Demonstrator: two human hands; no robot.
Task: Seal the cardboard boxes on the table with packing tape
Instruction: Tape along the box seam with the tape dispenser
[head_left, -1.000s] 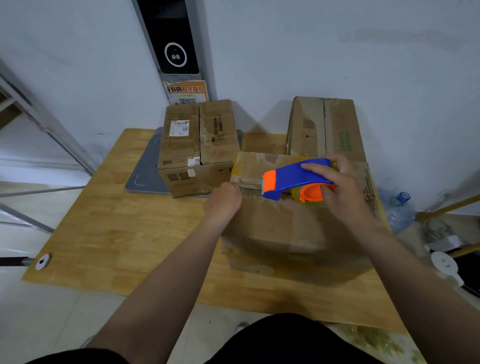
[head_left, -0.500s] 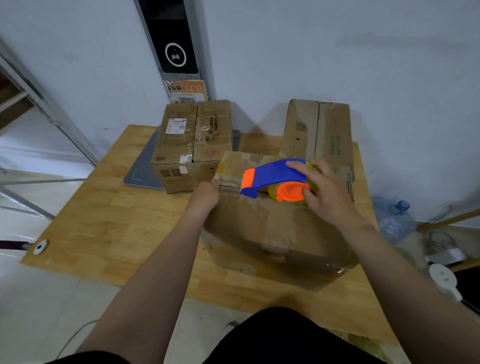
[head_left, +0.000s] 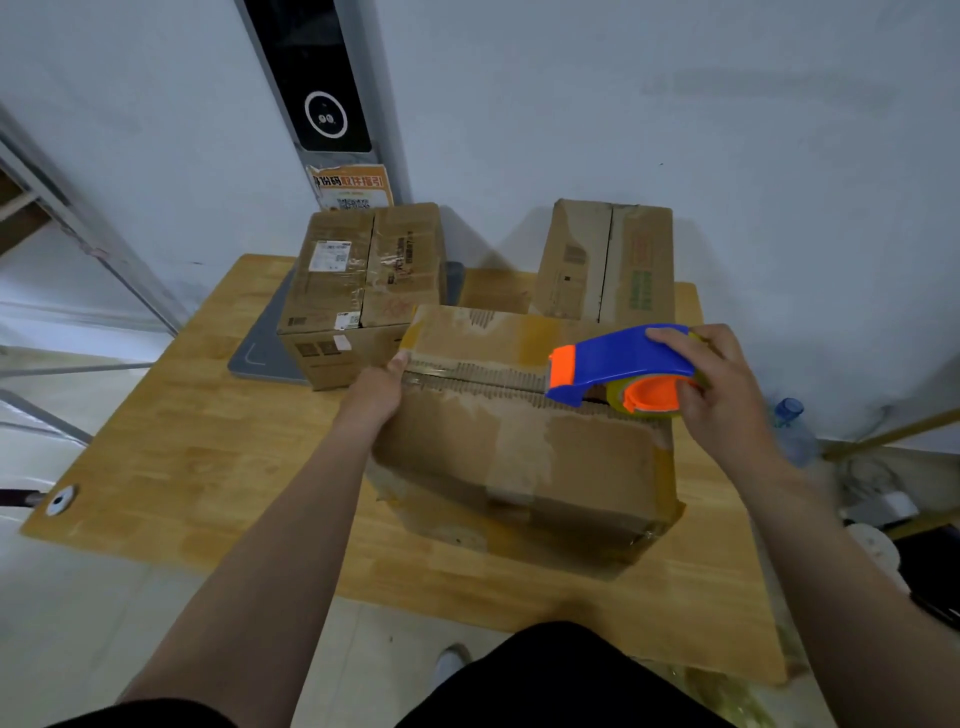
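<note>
A worn cardboard box (head_left: 519, 447) stands nearest me on the wooden table (head_left: 182, 452). Its top seam runs left to right, with clear tape along the left part. My right hand (head_left: 722, 395) grips a blue and orange tape dispenser (head_left: 618, 364) on the seam's right portion. My left hand (head_left: 376, 387) presses its thumb on the tape end at the box's left edge, fingers curled down the side. Two more boxes stand behind: one at the back left (head_left: 363, 280) with a white label, one at the back right (head_left: 608, 260).
A grey flat pad (head_left: 265, 343) lies under the back left box. A wall with a black panel (head_left: 317, 78) and an orange notice rises behind the table. A water bottle (head_left: 789, 431) and clutter sit on the floor to the right. Metal frame bars stand at left.
My right hand has drawn the dispenser rightward along the seam, away from my left hand, leaving tape behind. My left hand stays at the box's left edge.
</note>
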